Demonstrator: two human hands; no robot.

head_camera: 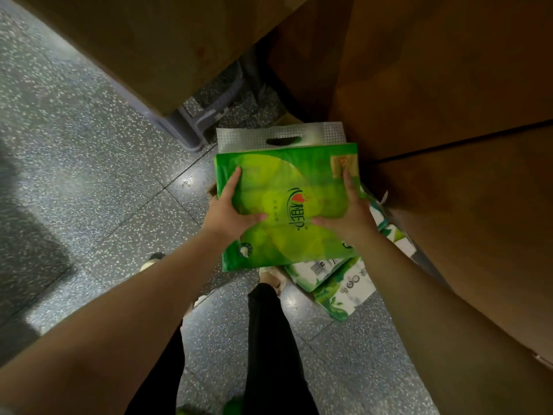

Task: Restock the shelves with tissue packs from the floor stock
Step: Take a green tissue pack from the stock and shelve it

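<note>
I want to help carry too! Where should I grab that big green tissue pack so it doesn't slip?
Hold the green tissue pack by its two long side edges, one hand from each side, as the left hand and right hand do here. It is wide, flat and soft, so two hands probably keep it level. The silver handle strip with its slot at the far end suits one hand.

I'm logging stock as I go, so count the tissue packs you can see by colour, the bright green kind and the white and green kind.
Bright green pack, held by left hand and right hand: 1
White and green packs on the floor: at least 2, partly hidden
Total: at least 3
</note>
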